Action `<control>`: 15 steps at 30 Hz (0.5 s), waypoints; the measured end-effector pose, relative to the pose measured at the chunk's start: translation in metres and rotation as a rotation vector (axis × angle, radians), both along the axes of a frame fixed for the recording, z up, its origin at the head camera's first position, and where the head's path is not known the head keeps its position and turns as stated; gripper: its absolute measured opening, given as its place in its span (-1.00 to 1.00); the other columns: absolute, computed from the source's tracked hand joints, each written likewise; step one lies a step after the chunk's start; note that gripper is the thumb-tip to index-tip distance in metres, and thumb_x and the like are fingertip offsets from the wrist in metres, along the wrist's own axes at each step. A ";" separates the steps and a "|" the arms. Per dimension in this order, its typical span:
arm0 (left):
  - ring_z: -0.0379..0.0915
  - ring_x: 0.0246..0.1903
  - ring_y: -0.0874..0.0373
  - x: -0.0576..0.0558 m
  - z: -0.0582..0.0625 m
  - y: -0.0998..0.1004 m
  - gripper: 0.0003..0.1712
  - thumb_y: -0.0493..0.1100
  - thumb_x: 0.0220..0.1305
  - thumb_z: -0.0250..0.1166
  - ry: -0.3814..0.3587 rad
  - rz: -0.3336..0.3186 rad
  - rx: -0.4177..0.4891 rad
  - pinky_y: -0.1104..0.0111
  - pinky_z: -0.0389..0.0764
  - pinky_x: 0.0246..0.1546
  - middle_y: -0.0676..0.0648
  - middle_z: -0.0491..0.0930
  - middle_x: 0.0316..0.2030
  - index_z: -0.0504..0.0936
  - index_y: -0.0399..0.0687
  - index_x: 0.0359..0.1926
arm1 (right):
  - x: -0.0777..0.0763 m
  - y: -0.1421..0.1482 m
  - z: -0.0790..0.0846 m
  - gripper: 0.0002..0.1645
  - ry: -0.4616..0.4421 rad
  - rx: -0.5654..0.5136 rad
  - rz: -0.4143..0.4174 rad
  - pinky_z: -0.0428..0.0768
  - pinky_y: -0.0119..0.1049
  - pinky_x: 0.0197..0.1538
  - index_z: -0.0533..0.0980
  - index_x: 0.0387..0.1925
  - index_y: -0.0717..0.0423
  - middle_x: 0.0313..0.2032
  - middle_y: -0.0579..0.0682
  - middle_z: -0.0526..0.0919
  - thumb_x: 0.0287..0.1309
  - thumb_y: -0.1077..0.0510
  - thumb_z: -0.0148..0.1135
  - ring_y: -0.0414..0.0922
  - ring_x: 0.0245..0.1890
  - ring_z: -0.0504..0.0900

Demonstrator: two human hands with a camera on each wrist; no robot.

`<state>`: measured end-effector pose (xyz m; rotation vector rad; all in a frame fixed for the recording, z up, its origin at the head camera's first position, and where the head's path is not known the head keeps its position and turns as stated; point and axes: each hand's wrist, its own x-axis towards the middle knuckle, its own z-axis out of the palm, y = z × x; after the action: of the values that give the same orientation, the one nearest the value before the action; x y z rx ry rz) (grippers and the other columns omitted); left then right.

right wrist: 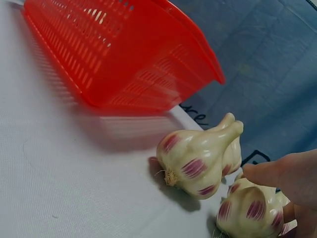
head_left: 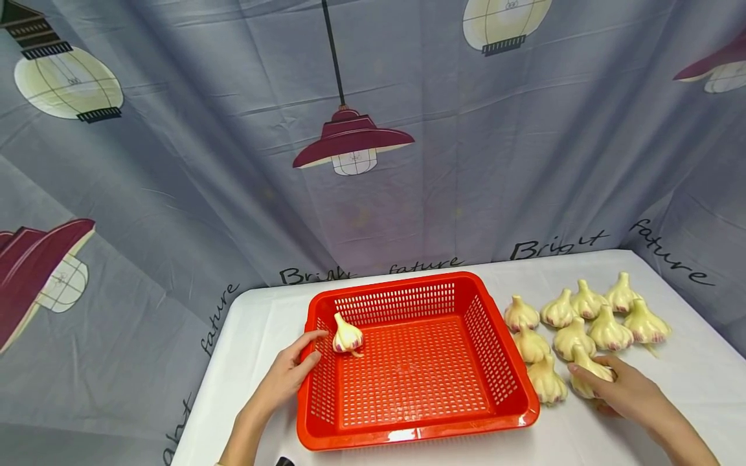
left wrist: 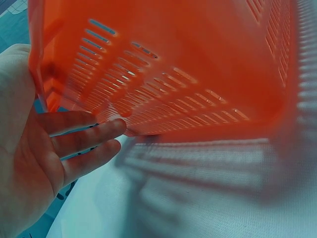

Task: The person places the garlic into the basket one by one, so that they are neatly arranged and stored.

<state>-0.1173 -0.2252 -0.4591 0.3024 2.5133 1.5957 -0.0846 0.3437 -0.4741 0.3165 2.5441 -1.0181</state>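
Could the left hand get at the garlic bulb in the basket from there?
Probably yes: the left hand is at the rim of the red basket, close to the garlic bulb, and nothing seems to block its way.

My head view overlooks the desk (head_left: 256, 323) to its far edge. Both low, close wrist views share the basket (head_left: 350, 441).

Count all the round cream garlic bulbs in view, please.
11: 1 bulb in the red rectangular plastic basket, 1 bulb in the right hand, 9 bulbs on the white table, right of the basket.
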 end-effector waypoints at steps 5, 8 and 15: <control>0.56 -0.06 -0.07 0.000 0.000 0.000 -0.54 -0.23 0.51 0.13 0.001 0.003 -0.006 0.32 0.62 -0.11 -0.23 0.51 0.19 0.44 -0.03 0.37 | 0.001 0.002 0.000 0.13 -0.013 -0.048 -0.023 0.65 -0.22 -0.28 0.05 0.34 0.60 -0.18 0.25 0.59 0.36 -0.37 0.08 -0.13 -0.31 0.64; 0.56 -0.05 -0.09 0.000 -0.001 0.000 -0.54 -0.22 0.51 0.13 0.005 0.002 -0.009 0.31 0.62 -0.11 -0.23 0.51 0.19 0.44 -0.03 0.37 | 0.002 0.004 0.000 0.10 -0.029 -0.098 -0.035 0.68 -0.20 -0.24 0.06 0.33 0.60 -0.18 0.20 0.60 0.39 -0.36 0.06 -0.09 -0.25 0.64; 0.56 -0.04 -0.08 0.000 0.000 0.001 -0.55 -0.21 0.50 0.14 0.012 0.004 -0.004 0.31 0.61 -0.10 -0.22 0.51 0.19 0.45 -0.01 0.36 | 0.002 0.011 -0.002 0.15 -0.082 -0.206 -0.077 0.69 -0.16 -0.15 -0.04 0.37 0.65 -0.01 0.40 0.45 0.41 -0.35 0.03 -0.09 -0.18 0.60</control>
<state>-0.1174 -0.2246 -0.4592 0.3082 2.5274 1.5943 -0.0827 0.3544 -0.4759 0.3913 2.3459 -1.2569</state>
